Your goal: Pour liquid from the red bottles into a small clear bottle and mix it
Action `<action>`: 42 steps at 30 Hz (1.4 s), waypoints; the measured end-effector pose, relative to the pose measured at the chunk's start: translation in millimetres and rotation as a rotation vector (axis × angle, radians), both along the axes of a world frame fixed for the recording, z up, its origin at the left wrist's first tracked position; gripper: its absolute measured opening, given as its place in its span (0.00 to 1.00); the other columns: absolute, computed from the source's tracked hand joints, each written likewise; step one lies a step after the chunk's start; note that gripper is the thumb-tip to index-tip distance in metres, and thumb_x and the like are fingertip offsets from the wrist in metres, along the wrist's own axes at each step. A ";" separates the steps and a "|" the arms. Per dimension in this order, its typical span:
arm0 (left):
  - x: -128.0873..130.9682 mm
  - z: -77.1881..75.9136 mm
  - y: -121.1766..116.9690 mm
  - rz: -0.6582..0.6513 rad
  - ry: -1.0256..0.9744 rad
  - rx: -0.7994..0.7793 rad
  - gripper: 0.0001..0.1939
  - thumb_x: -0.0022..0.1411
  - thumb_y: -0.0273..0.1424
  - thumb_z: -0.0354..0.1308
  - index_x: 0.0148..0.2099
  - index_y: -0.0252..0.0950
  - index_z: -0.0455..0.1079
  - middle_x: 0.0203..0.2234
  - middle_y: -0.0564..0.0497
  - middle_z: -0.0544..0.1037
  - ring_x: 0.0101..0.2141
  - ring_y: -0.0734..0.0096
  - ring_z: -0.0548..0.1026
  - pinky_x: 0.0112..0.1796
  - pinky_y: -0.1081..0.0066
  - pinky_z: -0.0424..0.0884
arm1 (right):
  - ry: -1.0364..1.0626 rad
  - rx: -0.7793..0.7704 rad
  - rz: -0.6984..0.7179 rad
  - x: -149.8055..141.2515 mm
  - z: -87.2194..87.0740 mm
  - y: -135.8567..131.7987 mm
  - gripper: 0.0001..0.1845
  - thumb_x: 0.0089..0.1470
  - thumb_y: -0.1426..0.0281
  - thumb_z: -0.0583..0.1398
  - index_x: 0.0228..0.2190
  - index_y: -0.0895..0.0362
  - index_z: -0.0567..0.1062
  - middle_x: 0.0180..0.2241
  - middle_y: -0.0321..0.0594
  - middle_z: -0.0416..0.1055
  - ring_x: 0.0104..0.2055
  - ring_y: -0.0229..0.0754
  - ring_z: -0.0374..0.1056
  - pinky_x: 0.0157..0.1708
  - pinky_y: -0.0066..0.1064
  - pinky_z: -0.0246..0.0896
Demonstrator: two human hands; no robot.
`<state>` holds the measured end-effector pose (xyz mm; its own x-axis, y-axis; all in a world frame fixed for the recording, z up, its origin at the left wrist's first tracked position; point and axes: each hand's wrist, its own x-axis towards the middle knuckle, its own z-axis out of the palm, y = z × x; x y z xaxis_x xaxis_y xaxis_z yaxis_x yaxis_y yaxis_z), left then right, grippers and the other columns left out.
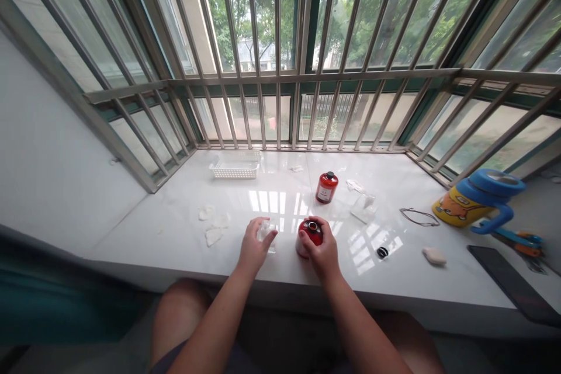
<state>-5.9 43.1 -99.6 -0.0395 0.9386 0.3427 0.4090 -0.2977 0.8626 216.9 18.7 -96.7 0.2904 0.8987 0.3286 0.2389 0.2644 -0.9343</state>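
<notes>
Head view: by the near edge of a white counter (166, 239), the right hand (325, 250) is wrapped around an open-necked red bottle (312, 237), held upright, and the left hand (252, 246) has thumb and fingers closed on what seems a small clear container (266, 230), too see-through to make out well. Rightward lies a black ring (383, 252); beyond the hands stands a capped red bottle (327, 188), then a white basket (235, 172) near the window bars (302, 76)
</notes>
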 end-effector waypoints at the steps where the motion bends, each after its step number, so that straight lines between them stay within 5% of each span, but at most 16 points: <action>1: -1.5 0.6 0.2 -0.021 0.023 0.040 0.21 0.69 0.49 0.62 0.55 0.41 0.75 0.54 0.41 0.78 0.58 0.52 0.75 0.63 0.51 0.69 | -0.015 -0.005 -0.004 1.1 0.9 -0.8 0.26 0.56 0.53 0.69 0.52 0.52 0.74 0.51 0.45 0.78 0.52 0.53 0.75 0.55 0.48 0.71; 9: -21.6 10.3 -9.6 -0.124 0.117 0.069 0.20 0.74 0.47 0.58 0.58 0.43 0.78 0.60 0.41 0.76 0.63 0.53 0.73 0.65 0.50 0.68 | -0.075 -0.015 -0.062 14.4 1.2 -10.6 0.25 0.57 0.52 0.68 0.50 0.52 0.75 0.48 0.45 0.77 0.48 0.53 0.75 0.51 0.46 0.72; 16: -30.2 37.8 -7.3 0.002 -0.073 0.095 0.18 0.71 0.48 0.62 0.53 0.44 0.77 0.55 0.43 0.78 0.60 0.52 0.76 0.63 0.53 0.71 | -0.066 -0.025 -0.098 13.2 -2.3 -11.3 0.26 0.56 0.51 0.68 0.50 0.52 0.75 0.48 0.45 0.77 0.48 0.53 0.75 0.51 0.47 0.72; 21: -68.1 48.8 0.6 0.172 -0.085 0.163 0.17 0.72 0.48 0.60 0.54 0.43 0.75 0.54 0.44 0.78 0.57 0.55 0.77 0.60 0.56 0.74 | -0.064 -0.010 -0.090 12.7 -1.9 -11.2 0.25 0.57 0.52 0.68 0.50 0.52 0.75 0.48 0.45 0.77 0.47 0.53 0.75 0.50 0.45 0.73; 25: -113.7 35.0 15.4 0.329 0.304 0.240 0.16 0.70 0.44 0.61 0.55 0.44 0.77 0.54 0.43 0.77 0.57 0.48 0.74 0.61 0.48 0.71 | -0.051 -0.010 -0.098 11.9 -2.9 -11.3 0.26 0.57 0.52 0.68 0.50 0.52 0.75 0.49 0.46 0.77 0.48 0.53 0.75 0.50 0.46 0.73; 31: -152.9 -3.2 35.8 0.299 0.671 -0.006 0.20 0.61 0.29 0.59 0.55 0.41 0.80 0.59 0.38 0.75 0.63 0.39 0.68 0.65 0.41 0.65 | -0.046 -0.015 -0.100 11.2 -5.1 -11.0 0.26 0.57 0.51 0.68 0.51 0.52 0.75 0.49 0.46 0.77 0.48 0.53 0.75 0.50 0.45 0.73; 35: -149.5 -9.3 36.3 0.250 0.648 -0.064 0.24 0.61 0.30 0.58 0.59 0.36 0.77 0.66 0.36 0.71 0.70 0.36 0.60 0.69 0.39 0.57 | -0.042 -0.012 -0.088 11.3 -5.2 -10.7 0.26 0.57 0.52 0.68 0.51 0.52 0.75 0.50 0.46 0.77 0.49 0.53 0.75 0.50 0.45 0.73; 39: -119.7 5.3 17.2 0.180 0.524 0.060 0.25 0.72 0.41 0.53 0.66 0.38 0.71 0.69 0.40 0.67 0.73 0.44 0.57 0.72 0.43 0.54 | -0.035 -0.004 -0.092 11.7 -6.8 -9.3 0.26 0.57 0.52 0.68 0.51 0.52 0.75 0.50 0.45 0.76 0.49 0.52 0.75 0.50 0.45 0.73; 42: -85.1 18.8 -2.3 0.043 0.430 0.038 0.32 0.71 0.48 0.59 0.71 0.42 0.64 0.71 0.43 0.65 0.74 0.49 0.57 0.72 0.46 0.55 | -0.033 -0.002 -0.089 11.9 -7.8 -9.2 0.26 0.57 0.52 0.68 0.51 0.51 0.75 0.50 0.45 0.76 0.49 0.53 0.74 0.51 0.45 0.72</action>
